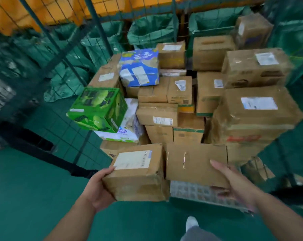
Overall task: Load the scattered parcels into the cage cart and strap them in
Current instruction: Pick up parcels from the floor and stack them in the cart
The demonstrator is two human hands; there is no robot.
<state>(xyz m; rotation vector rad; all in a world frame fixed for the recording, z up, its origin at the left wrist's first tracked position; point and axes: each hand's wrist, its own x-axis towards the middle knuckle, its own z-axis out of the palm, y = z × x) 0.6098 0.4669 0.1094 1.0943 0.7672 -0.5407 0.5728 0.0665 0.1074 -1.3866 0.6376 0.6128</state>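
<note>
The cage cart point(67, 54) stands open toward me and is packed with stacked cardboard parcels. At the front of the stack my left hand point(99, 186) grips the near left corner of a dented brown parcel point(138, 178) with a white label on top. Right beside it lies a flat brown box point(194, 162) sealed with clear tape. My right hand point(234, 181) rests on that box's right end, fingers straight over its top. A green printed box point(98, 108) sits tilted at the left edge of the load. A blue printed box point(140, 66) lies higher up behind it.
Green mesh walls close the cart at the left and back. Green sacks point(152, 30) hang behind the cart under an orange panel point(63, 7). A large taped carton point(256, 115) towers at the right. The floor point(34, 197) is green; my shoe point(191, 223) shows at the bottom.
</note>
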